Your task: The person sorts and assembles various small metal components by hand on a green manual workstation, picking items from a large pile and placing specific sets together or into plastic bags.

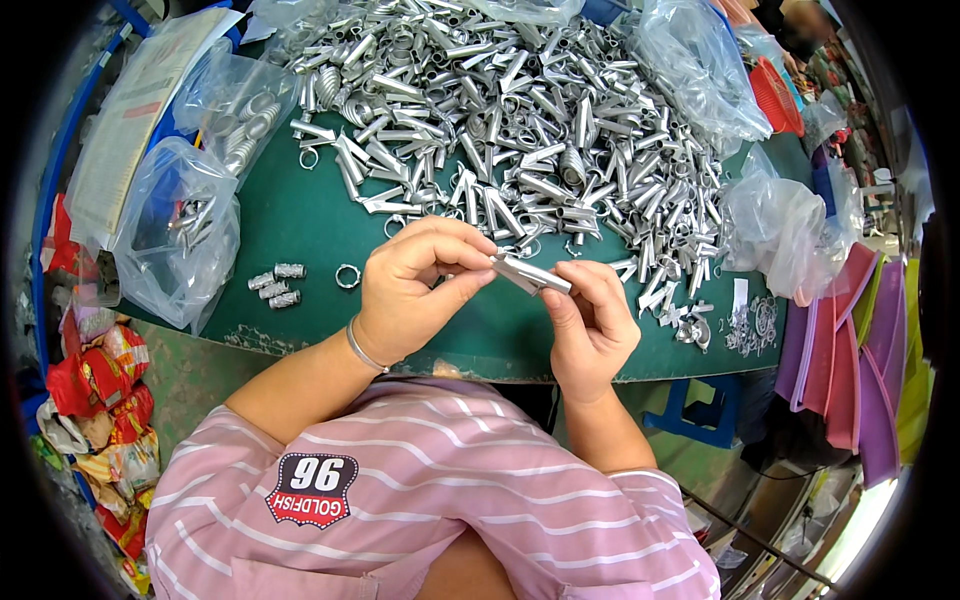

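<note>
Between my two hands is a silver metal part (533, 274), long and narrow, held slantwise above the front of the green table. Thumb and fingers of my left hand (425, 285) pinch its left end. At the other end, my right hand (592, 325) grips it between thumb and curled fingers. Just beyond my hands spreads a big pile of similar silver metal parts (540, 130), many of them tube-shaped, with rings and coiled pieces among them. Left of my left hand lie a single metal ring (347, 276) and several short ridged cylinders (278, 286).
Clear plastic bags holding metal parts (185, 225) sit on the left of the green table (270, 210). More plastic bags (775, 220) lie on the right, near small loose rings (755, 328). A blue stool (697, 410) stands below the table edge; coloured strips (845, 350) hang at right.
</note>
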A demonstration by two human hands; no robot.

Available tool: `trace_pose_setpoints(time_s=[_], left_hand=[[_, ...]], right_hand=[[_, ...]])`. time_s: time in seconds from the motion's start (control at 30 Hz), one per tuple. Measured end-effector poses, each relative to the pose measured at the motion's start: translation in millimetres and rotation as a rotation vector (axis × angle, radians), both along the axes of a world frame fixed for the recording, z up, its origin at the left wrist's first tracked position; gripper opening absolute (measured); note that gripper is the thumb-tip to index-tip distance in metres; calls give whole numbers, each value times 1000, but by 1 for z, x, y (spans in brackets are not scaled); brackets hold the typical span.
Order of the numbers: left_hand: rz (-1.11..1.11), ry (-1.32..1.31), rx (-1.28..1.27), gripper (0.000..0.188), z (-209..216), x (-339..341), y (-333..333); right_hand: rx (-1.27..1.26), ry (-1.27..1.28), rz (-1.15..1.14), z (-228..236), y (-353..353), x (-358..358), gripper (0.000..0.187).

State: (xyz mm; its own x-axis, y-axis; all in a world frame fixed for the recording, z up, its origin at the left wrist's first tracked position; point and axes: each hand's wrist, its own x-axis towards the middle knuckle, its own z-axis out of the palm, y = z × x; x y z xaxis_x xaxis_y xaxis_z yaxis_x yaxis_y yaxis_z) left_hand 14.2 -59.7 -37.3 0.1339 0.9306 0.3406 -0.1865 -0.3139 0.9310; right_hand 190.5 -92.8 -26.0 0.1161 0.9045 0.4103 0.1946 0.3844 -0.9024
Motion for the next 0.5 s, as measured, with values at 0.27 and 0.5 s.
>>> trace_pose_setpoints(time_s=[0.27, 0.5], left_hand=[[-51, -135, -26, 28, -6, 1, 0], [-90, -256, -164, 23, 1, 2, -5]], right_hand=[[-58, 162, 62, -3, -1, -3, 24], [-386, 498, 82, -2, 5, -4, 18]])
